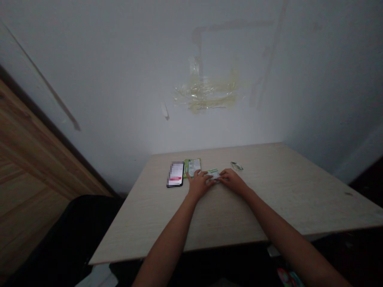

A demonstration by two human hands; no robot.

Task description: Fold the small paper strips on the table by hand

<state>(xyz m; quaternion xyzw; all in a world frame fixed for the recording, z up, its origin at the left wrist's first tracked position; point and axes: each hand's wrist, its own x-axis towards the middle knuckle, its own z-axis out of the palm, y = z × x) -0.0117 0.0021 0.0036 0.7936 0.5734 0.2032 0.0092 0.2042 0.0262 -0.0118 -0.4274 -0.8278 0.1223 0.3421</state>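
Note:
Between my two hands, low over the table or resting on it, is a small green-and-white piece, paper or a packet; which one I cannot tell. My left hand has thumb and fingertips closed on its left edge, with the outer fingers reaching toward a flat green-and-white printed packet. At the right edge, my right hand pinches the same piece. The fingertips partly cover it. Just beyond my right hand lies a small crumpled wrapper-like scrap.
A phone with a lit, partly blurred screen lies left of the printed packet. The pale wooden table stands against a white wall with old tape on it. Wooden panelling and a dark shape are at the left.

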